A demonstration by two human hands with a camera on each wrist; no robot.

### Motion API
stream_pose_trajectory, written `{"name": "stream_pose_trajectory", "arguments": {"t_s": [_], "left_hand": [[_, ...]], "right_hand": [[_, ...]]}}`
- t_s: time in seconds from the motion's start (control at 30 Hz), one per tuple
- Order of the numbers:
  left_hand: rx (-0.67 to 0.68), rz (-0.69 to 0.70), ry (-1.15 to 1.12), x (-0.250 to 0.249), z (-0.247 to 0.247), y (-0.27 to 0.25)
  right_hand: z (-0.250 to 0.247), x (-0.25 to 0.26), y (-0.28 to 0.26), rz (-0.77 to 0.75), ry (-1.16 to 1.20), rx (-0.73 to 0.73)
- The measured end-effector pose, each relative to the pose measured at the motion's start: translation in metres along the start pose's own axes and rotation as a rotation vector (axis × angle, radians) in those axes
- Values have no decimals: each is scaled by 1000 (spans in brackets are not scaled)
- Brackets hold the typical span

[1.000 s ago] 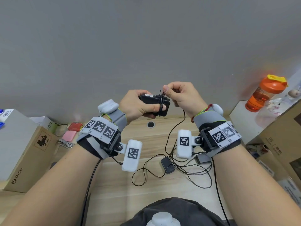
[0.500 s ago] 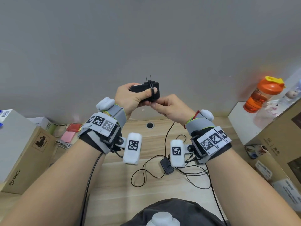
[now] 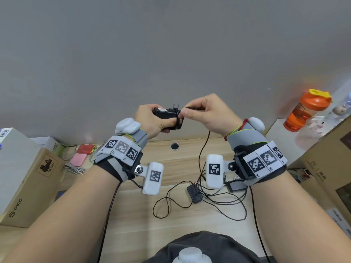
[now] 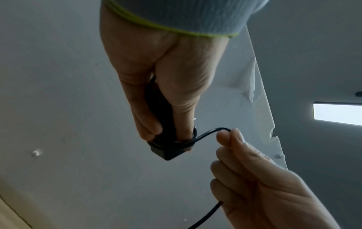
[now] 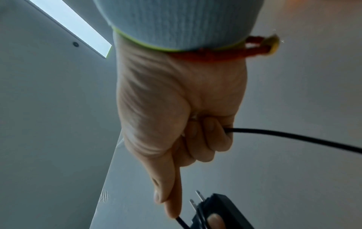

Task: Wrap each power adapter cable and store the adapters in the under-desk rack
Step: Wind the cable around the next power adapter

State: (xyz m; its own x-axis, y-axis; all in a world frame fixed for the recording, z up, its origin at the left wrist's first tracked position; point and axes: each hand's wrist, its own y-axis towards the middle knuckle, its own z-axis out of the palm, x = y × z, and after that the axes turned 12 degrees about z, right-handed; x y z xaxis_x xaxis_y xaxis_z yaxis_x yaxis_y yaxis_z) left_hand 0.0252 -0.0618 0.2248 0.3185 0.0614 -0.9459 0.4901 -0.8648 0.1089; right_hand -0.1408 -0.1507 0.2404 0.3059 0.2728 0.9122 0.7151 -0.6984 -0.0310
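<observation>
From the head camera I see my left hand (image 3: 152, 120) gripping a small black plastic power adapter (image 3: 167, 116) raised in front of the grey wall, prongs pointing up. My right hand (image 3: 207, 114) pinches its thin black cable (image 3: 201, 154) just beside the adapter; a few turns already circle the adapter's end, and the rest hangs down to the pale wooden desk (image 3: 133, 215). There it runs into a loose tangle with two more black adapters (image 3: 194, 193) that lie unwrapped near my right wrist. An orange-lidded bottle (image 3: 305, 112) stands far right. The under-desk rack is not in sight.

The left wrist camera shows my left fingers (image 4: 145, 124) and thumb curled round the adapter body, the thumb tip lying inside the coils.

The right wrist camera shows the cable passing through my curled right fingers (image 5: 211, 139) and leaving between thumb and forefinger toward the adapter.

My worries: the hanging length could snag in the desk tangle and drag the other adapters along. Turns wound over my thumb will likely go slack once I pull it free. The bare prongs could catch a loop.
</observation>
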Motion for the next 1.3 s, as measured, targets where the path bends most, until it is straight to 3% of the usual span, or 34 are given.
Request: {"name": "stream_pose_trajectory", "arguments": {"t_s": [0.27, 0.63, 1.03, 1.3], "left_hand": [[178, 5, 25, -5, 1, -7], [237, 73, -142, -20, 6, -12], [64, 44, -328, -20, 3, -5], [-82, -22, -326, -7, -5, 4]], "right_hand": [[-5, -8, 9, -3, 76, -191], [2, -15, 10, 38, 152, -138], [26, -27, 8, 164, 64, 1], [29, -23, 7, 110, -97, 72]]}}
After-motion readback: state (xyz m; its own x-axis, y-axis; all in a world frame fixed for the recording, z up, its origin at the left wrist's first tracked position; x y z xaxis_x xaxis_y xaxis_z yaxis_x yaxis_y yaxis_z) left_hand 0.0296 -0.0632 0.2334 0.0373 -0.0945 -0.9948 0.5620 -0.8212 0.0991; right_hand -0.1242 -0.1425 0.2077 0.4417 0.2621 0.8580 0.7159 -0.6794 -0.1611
